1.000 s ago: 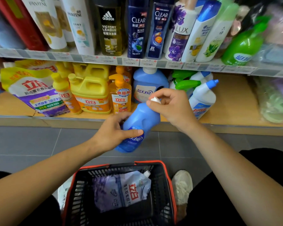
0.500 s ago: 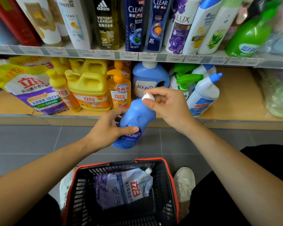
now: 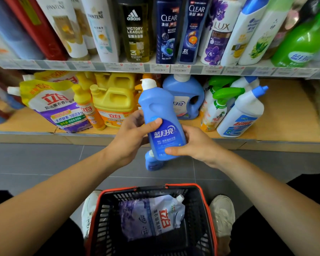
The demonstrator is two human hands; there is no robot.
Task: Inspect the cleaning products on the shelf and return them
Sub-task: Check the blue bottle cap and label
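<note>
A person's view down at a shop shelf. In the middle of the frame, both hands hold a blue bottle [image 3: 163,126] upright, label facing the camera, its white cap [image 3: 148,84] at the top. The left hand [image 3: 129,137] grasps the bottle's left side, fingers [image 3: 136,117] curled behind it and the thumb across the front. The right hand [image 3: 198,143] grasps the lower right side, thumb pressed on the label's bottom edge. The bottle is held in the air in front of the lower shelf [image 3: 284,115], not resting on it.

Behind it on that shelf stand a yellow jug [image 3: 113,100], a large blue jug [image 3: 185,93] and a white bottle [image 3: 242,111] with a blue tip. Shampoo bottles [image 3: 166,30] line the upper shelf.

At the bottom centre, a black basket [image 3: 205,206] with a red rim sits on the grey floor [image 3: 44,163], with a refill pouch [image 3: 151,217] lying inside.
</note>
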